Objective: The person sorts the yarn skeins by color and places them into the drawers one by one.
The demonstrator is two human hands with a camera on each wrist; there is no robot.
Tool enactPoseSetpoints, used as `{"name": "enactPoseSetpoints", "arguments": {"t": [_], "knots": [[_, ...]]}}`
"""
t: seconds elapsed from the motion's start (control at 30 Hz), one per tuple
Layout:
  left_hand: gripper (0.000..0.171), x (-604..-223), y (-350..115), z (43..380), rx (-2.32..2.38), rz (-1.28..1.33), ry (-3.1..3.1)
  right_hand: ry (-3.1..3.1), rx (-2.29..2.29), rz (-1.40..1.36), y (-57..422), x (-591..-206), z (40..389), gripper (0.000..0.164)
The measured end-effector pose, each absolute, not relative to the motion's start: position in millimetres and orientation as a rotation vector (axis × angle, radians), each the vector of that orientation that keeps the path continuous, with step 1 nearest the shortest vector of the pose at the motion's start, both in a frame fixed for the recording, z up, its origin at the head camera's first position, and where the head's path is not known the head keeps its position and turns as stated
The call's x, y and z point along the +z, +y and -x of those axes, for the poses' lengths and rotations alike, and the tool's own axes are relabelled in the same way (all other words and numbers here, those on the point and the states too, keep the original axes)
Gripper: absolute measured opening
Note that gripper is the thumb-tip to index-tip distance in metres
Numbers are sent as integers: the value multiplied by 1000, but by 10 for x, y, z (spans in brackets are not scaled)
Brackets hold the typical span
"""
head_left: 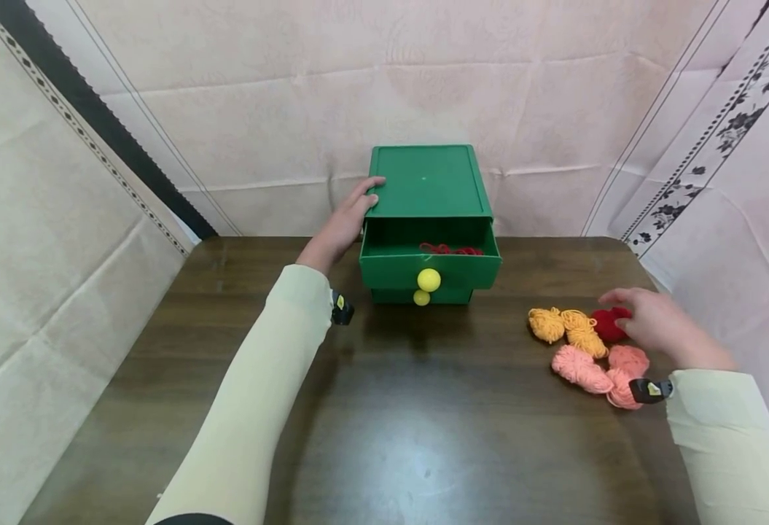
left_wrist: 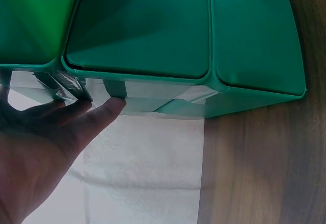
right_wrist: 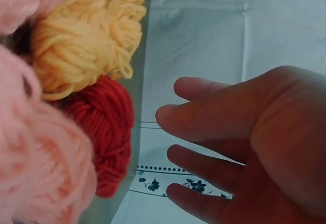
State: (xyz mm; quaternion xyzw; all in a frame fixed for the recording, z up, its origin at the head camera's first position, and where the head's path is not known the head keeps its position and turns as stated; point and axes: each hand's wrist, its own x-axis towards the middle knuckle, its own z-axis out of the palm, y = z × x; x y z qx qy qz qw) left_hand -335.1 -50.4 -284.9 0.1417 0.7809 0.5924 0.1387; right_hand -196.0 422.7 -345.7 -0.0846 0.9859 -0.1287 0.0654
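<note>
A green box (head_left: 423,175) with two drawers stands at the far edge of the table. Its upper drawer (head_left: 397,271) is pulled out, and red yarn (head_left: 453,249) lies inside. My left hand (head_left: 345,226) rests against the box's left side, fingertips touching it; in the left wrist view the fingers (left_wrist: 104,113) are extended along that side. On the right, my right hand (head_left: 649,324) is beside a red yarn ball (head_left: 609,324). In the right wrist view its spread fingers (right_wrist: 204,170) hold nothing, apart from the red ball (right_wrist: 104,132).
Two yellow yarn bundles (head_left: 547,324) and several pink ones (head_left: 582,369) lie around the red ball. Yellow round knobs (head_left: 428,279) stick out from the drawer fronts. A pale patterned cloth (head_left: 292,95) hangs behind the wooden table (head_left: 279,437).
</note>
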Motion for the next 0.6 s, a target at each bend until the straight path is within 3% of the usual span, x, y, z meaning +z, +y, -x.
{"name": "enactPoseSetpoints", "arguments": {"t": [0.23,0.6], "knots": [[46,-2716,-502,3267,1700,-423,2278,2952,-404,192,4270,-3482,2008,39],[44,-2813,-508,3310,1697,-402,2266,2916,-415,203,4353,-3610,1994,48]]}}
